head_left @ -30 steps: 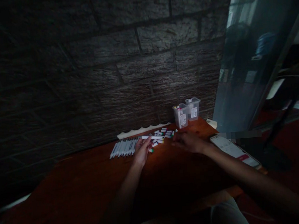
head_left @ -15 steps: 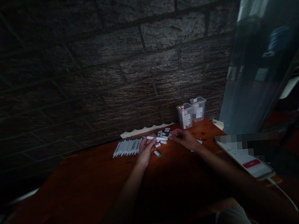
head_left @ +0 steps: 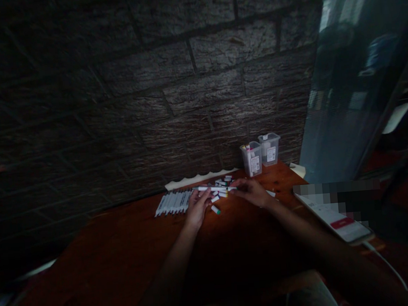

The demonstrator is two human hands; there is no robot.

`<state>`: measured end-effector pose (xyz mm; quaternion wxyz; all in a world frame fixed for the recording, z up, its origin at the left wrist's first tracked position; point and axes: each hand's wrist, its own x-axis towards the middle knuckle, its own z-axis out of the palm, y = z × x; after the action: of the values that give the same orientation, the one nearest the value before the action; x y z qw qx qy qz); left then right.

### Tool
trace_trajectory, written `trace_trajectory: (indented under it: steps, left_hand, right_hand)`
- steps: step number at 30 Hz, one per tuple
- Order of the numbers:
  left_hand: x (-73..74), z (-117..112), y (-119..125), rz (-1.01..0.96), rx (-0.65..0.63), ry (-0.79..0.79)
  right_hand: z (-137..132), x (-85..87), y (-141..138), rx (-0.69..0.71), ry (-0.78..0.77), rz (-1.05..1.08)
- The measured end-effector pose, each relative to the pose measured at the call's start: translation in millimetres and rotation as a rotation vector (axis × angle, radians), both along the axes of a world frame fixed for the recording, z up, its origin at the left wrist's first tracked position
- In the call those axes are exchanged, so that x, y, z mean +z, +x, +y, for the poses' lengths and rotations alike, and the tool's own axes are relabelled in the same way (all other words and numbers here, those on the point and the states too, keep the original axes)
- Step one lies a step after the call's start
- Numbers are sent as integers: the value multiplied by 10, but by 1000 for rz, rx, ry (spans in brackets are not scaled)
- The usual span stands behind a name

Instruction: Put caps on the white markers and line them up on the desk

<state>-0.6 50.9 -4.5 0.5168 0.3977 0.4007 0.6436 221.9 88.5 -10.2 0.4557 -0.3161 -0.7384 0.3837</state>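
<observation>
My left hand (head_left: 198, 209) is closed around a white marker (head_left: 207, 188), which lies level and points right. At the marker's right end, my right hand (head_left: 251, 191) pinches a small white marker cap (head_left: 232, 188). The two ends look to be touching, though dimness hides the exact join. Beneath and behind the marker lie several loose caps. A green-tipped cap (head_left: 216, 210) rests nearer to me, and a yellow-tipped cap (head_left: 223, 194) sits between my hands. Left of my left hand, several white markers (head_left: 172, 202) lie side by side in a row.
Two clear plastic containers (head_left: 255, 160) with labels stand at the back right, the front one holding markers. A white wavy-edged strip (head_left: 199, 179) lies along the stone wall. On the table's right edge is a tablet (head_left: 349, 224) with a white cable (head_left: 385, 263).
My right hand has brought the cap in against the marker's right end. My left hand keeps its hold on the marker, and the view has shifted slightly.
</observation>
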Motion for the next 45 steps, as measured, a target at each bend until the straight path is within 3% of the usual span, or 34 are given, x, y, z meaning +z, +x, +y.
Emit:
trace_trajectory:
  steps: [9,14,26,33,40,45]
  left_hand:
    - [30,-10,-28,71,-13,22]
    - [33,-50,9,279,-47,23]
    - [18,-85,101,382,-26,26]
    - [-34,-81,136,438,-76,40]
    - [5,-75,-15,952,85,245]
    - [14,-105,-80,1251,132,113]
  right_hand:
    - [-3,-28,-11,64,-68,1]
    - [-15,-81,-46,75,-79,-27]
    - [-128,-38,-141,46,53,-51]
    - [-237,43,-155,143,149,-164]
    - [-97,-14,-114,-99,49,-121]
    - [-35,24,-19,-145,-12,-9]
